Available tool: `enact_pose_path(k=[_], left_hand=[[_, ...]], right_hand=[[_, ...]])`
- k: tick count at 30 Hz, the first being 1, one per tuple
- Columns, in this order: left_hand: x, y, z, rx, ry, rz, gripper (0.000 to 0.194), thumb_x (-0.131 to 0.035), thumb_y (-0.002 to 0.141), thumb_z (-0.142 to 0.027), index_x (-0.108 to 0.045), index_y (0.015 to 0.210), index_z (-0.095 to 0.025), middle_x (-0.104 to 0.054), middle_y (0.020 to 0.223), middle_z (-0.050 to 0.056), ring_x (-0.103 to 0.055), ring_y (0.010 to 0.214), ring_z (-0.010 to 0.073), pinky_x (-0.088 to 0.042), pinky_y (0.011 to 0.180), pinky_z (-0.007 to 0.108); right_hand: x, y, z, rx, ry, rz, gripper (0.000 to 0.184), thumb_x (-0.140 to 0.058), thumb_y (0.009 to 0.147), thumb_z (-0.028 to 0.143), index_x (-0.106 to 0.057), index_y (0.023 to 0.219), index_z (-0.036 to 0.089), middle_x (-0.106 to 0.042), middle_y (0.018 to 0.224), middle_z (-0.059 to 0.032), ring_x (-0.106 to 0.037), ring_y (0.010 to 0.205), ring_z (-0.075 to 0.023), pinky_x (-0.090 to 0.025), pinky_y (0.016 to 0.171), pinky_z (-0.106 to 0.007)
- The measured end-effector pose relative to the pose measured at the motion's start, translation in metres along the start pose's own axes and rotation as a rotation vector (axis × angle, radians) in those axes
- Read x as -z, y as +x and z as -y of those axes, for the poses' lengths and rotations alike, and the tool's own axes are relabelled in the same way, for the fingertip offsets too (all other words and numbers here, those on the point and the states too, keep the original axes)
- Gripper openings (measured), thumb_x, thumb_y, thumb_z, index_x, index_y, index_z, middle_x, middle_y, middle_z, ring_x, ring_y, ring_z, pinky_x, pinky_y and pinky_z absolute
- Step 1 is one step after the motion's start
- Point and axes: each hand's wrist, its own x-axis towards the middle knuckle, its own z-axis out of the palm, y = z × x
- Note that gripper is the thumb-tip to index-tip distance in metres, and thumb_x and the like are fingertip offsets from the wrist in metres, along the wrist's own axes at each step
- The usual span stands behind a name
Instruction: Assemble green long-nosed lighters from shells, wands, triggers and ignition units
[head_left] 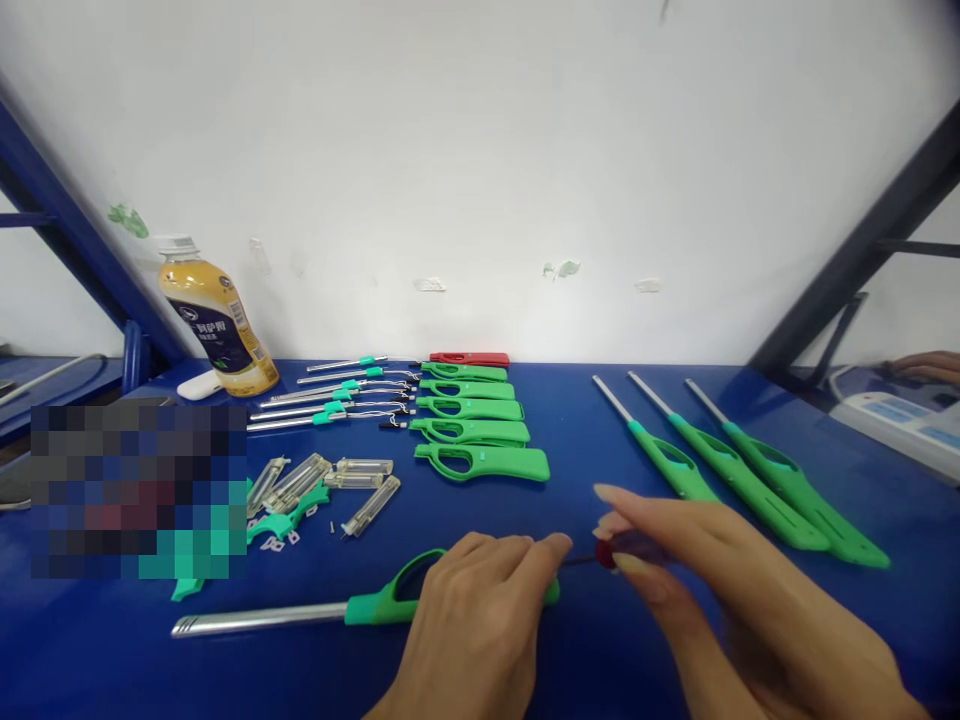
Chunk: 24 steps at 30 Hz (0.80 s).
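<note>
My left hand (pixel 480 610) is closed over the handle of a green long-necked gas lighter (pixel 375 606) lying on the blue table, its metal tube pointing left. My fingers hide most of that handle. In my right hand (pixel 720 590), a small screwdriver (pixel 604 553) with a dark red handle is pinched between thumb and fingers. Its thin shaft points left toward the lighter's handle end, and my left thumb and fingers hide where the tip meets it. Three assembled green lighters (pixel 765 490) lie at the right, just beyond my right hand.
Several green handle shells (pixel 487 463) and a red one (pixel 472 358) lie in a column. Left of them are metal tubes (pixel 289 420) with wires, clear fuel tanks (pixel 373 505) and teal triggers (pixel 274 527). A drink bottle (pixel 217 330) stands at back left; a power strip (pixel 900 425) lies far right.
</note>
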Motion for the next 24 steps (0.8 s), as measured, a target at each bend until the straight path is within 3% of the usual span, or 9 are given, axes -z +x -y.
enact_pose_path(k=[5,9,12,15,18,21,24], left_hand=[[0.0,-0.002,-0.001,0.031,0.018,0.051,0.033,-0.051,0.11,-0.009,-0.065,0.135,-0.026,-0.083,0.101,-0.004,-0.081,0.077,0.0216,-0.066,0.064,0.036],[0.013,-0.005,0.003,0.056,0.059,0.095,0.028,-0.058,0.108,-0.014,-0.067,0.133,-0.024,-0.082,0.119,0.002,-0.082,0.094,0.0257,-0.07,0.078,0.042],[0.03,-0.014,0.011,0.021,0.083,0.141,0.026,-0.063,0.108,-0.018,-0.069,0.132,-0.024,-0.081,0.12,0.004,-0.081,0.105,0.0275,-0.07,0.089,0.045],[0.039,-0.025,0.02,-0.059,0.154,0.16,0.031,-0.054,0.112,-0.018,-0.066,0.141,-0.021,-0.08,0.119,0.007,-0.08,0.104,0.0268,-0.069,0.087,0.042],[0.037,-0.031,0.026,-0.107,0.193,0.118,0.034,-0.044,0.115,-0.015,-0.064,0.141,-0.02,-0.08,0.115,0.009,-0.08,0.098,0.026,-0.068,0.08,0.039],[0.03,-0.031,0.028,-0.122,0.209,0.063,0.033,-0.042,0.114,-0.012,-0.065,0.136,-0.02,-0.08,0.108,0.008,-0.08,0.092,0.0249,-0.067,0.075,0.037],[0.026,-0.03,0.029,-0.141,0.23,0.02,0.032,-0.043,0.114,-0.013,-0.067,0.132,-0.021,-0.08,0.105,0.006,-0.079,0.086,0.0227,-0.065,0.073,0.035]], right_hand=[[-0.001,0.016,-0.011,0.119,-0.046,0.164,0.047,-0.062,0.109,0.016,-0.07,0.147,0.042,-0.078,0.11,0.0065,-0.078,0.092,-0.0056,-0.061,0.085,-0.01],[-0.009,0.024,-0.013,0.167,-0.022,0.145,0.035,-0.064,0.109,0.014,-0.074,0.138,0.032,-0.075,0.104,0.0038,-0.075,0.088,-0.0054,-0.06,0.086,-0.01],[-0.015,0.026,-0.011,0.181,-0.018,0.139,0.031,-0.065,0.109,0.015,-0.075,0.134,0.029,-0.073,0.1,0.0031,-0.073,0.085,-0.005,-0.059,0.084,-0.009],[-0.017,0.025,-0.01,0.169,-0.015,0.174,0.035,-0.061,0.111,0.017,-0.072,0.142,0.031,-0.077,0.117,0.0014,-0.077,0.102,-0.0064,-0.059,0.094,-0.01],[-0.016,0.022,-0.012,0.157,0.029,0.25,0.046,-0.054,0.114,0.016,-0.063,0.155,0.035,-0.078,0.139,0.0025,-0.078,0.12,-0.0073,-0.058,0.103,-0.011],[-0.018,0.02,-0.015,0.138,0.082,0.23,0.044,-0.057,0.114,0.015,-0.067,0.15,0.039,-0.081,0.123,0.0048,-0.08,0.106,-0.0063,-0.061,0.097,-0.012],[-0.023,0.016,-0.017,0.157,0.037,0.107,0.039,-0.069,0.108,0.016,-0.074,0.14,0.038,-0.075,0.102,0.0032,-0.075,0.09,-0.0081,-0.062,0.087,-0.016]])
